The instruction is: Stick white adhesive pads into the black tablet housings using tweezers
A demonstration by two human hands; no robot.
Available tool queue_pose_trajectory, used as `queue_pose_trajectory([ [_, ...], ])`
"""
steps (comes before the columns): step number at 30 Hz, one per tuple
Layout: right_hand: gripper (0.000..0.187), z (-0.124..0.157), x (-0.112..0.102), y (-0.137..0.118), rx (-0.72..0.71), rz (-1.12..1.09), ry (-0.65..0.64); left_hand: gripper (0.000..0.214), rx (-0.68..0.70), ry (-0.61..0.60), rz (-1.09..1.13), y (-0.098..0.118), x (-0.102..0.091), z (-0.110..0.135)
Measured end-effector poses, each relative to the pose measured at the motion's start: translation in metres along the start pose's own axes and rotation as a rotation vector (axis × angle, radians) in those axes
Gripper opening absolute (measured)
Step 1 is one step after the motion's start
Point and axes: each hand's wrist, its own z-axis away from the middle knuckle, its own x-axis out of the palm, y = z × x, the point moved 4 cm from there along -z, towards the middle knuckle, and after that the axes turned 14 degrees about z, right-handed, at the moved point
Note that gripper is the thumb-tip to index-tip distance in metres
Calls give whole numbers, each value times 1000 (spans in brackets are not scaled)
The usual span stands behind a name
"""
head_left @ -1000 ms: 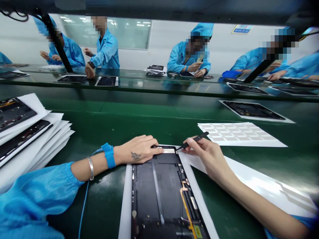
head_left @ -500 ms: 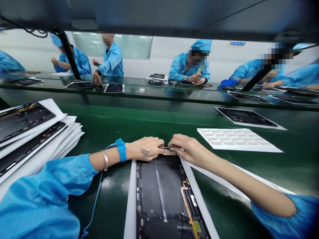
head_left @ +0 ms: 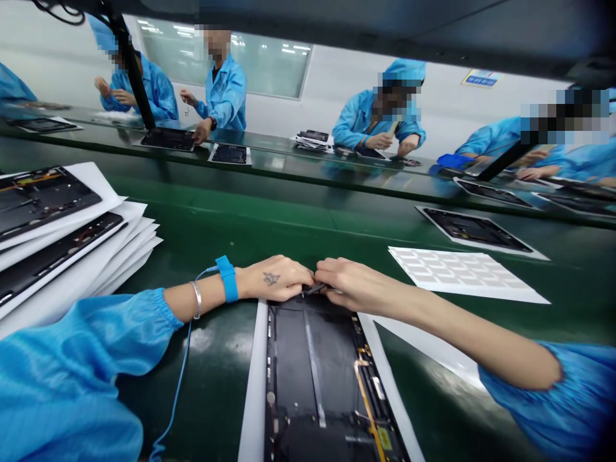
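In front of me a black tablet housing (head_left: 291, 359), with an orange flex cable and a silvery strip inside, lies on a white sheet (head_left: 253, 378). At its far end my two hands meet. My left hand (head_left: 276, 279), wearing a blue wrist strap (head_left: 228, 280), has its fingertips pinched at the top edge; whatever is between them is hidden. My right hand (head_left: 356, 281) is closed on dark tweezers (head_left: 315, 289), whose tip points left toward my left fingertips.
A stack of housings on white sheets (head_left: 129, 240) rises at my left. To the right lie a sheet of pale stickers (head_left: 457, 273) and another housing (head_left: 479, 229). Beyond, co-workers in blue sit and stand along a raised shelf (head_left: 289, 170). A dark beam hangs overhead.
Both hands have shifted slightly left, and the tweezers have come down onto the housing's far edge. The view has tilted a little. Across the shelf, a co-worker's hands have moved apart.
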Motion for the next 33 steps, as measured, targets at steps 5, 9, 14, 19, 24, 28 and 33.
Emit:
queue_pose_trajectory([
  [5, 15, 18, 10, 16, 36, 23, -21, 35, 12, 12, -6, -2, 2, 2],
  [9, 18, 39, 22, 19, 155, -96, 131, 35, 15, 10, -19, -2, 2, 2],
  [14, 27, 55, 30, -5, 184, -262, 426, 31, 25, 11, -34, -2, 1, 2],
  [19, 27, 66, 34, -4, 262, -312, 410, 31, 45, 19, -54, -2, 1, 3],
  [24, 23, 69, 31, 4, 338, -365, 421, 30, 65, 25, -61, -1, 1, 2],
  [28, 23, 59, 35, 0, 355, -401, 417, 31, 52, 29, -48, -3, 3, 1],
  [33, 29, 44, 32, -9, 272, -404, 411, 34, 48, 35, -6, -7, 5, 1],
])
